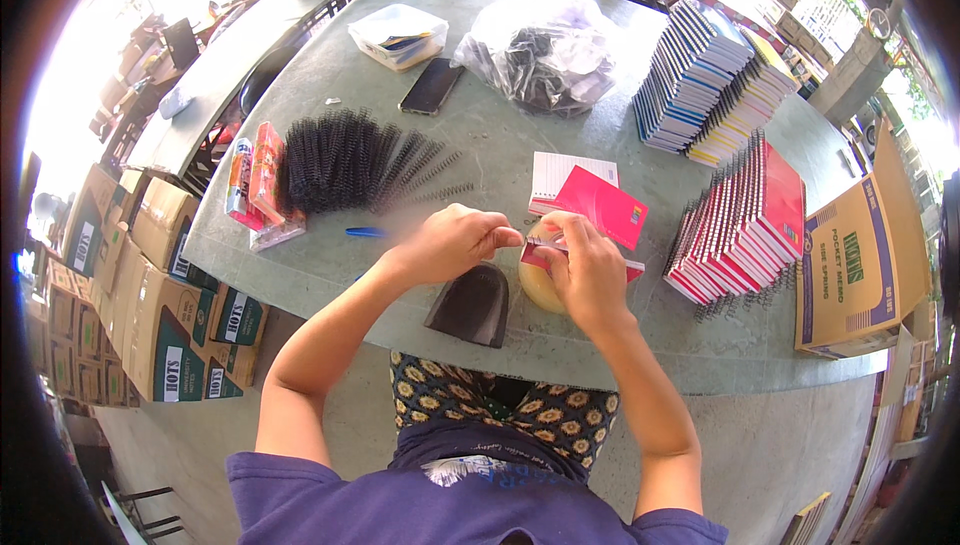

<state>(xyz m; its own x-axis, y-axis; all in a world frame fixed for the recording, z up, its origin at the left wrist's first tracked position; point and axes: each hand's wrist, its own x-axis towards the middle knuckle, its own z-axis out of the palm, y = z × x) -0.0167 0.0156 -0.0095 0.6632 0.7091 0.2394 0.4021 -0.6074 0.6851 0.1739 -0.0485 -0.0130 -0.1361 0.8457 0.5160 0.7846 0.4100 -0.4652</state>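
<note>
My right hand (592,270) is closed on a small red-covered notebook (634,270), with fingers and thumb pinching its bound edge. A short stretch of dark spiral coil (536,242) shows at that edge, between my two hands. My left hand (465,242) is closed in a pinch right beside the coil's end; what lies between its fingertips is too small to make out. Under the notebook stands a round, pale yellow object (540,290), partly covered by my right hand. A dark, wedge-shaped block (470,307) rests on the table below my left hand.
Black spiral coils (340,160) lie heaped at the left beside orange packets (262,175). Loose pink-covered sheets (600,207) lie ahead. Coiled red notebooks (745,220), blue-edged notebooks (690,75) and a cardboard box (860,255) stand right. Farther back are a phone (432,87), plastic tub (400,35) and plastic bag (545,50).
</note>
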